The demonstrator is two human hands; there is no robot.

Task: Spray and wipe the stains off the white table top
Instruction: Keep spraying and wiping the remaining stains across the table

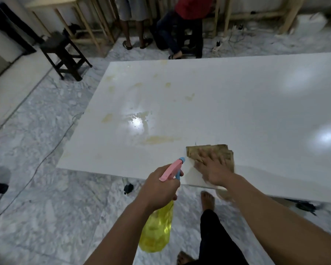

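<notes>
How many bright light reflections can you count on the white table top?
3. One glare spot sits left of centre among the wet spray; a second glare spot is near the right edge; a fainter glow lies towards the far right. The white table top runs out of frame, so more may be hidden.

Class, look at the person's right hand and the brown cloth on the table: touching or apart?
Touching. The head view shows the right hand lying flat, fingers spread, directly on the brown cloth, pressing it against the white table top.

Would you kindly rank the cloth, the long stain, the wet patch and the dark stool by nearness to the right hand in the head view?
1. Cloth, under the right hand.
2. Long stain, just left.
3. Wet patch, farther left.
4. Dark stool, on the floor, far left.
</notes>
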